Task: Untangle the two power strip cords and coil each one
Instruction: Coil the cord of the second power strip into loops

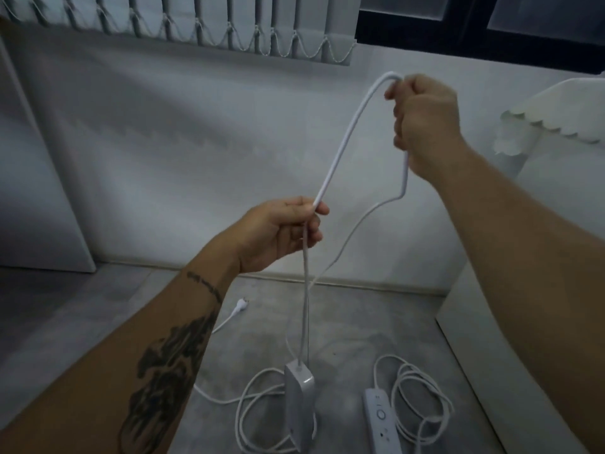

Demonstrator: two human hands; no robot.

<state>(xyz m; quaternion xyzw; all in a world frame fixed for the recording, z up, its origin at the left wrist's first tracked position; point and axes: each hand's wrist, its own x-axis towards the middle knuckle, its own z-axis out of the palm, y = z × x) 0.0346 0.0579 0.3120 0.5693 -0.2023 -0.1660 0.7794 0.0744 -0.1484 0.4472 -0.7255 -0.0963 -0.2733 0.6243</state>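
Note:
A white cord [347, 136] arches between my two hands in the head view. My left hand [281, 232] pinches it at chest height, and below that hand the cord drops straight to a white power strip [299, 404] that hangs on end just above the floor. My right hand [425, 126], raised higher and to the right, is closed around the top of the arch. From there the cord trails down to loose loops [258, 404] on the floor and a plug [240, 304]. A second power strip [381, 421] lies flat at lower right beside its own coiled cord [422, 401].
The floor [360, 322] is grey concrete, meeting a white wall with a skirting line. A white cabinet [36, 191] stands at the left. White furniture [523, 355] and a scalloped cloth edge [553, 122] close off the right side. Vertical blinds [229, 24] hang above.

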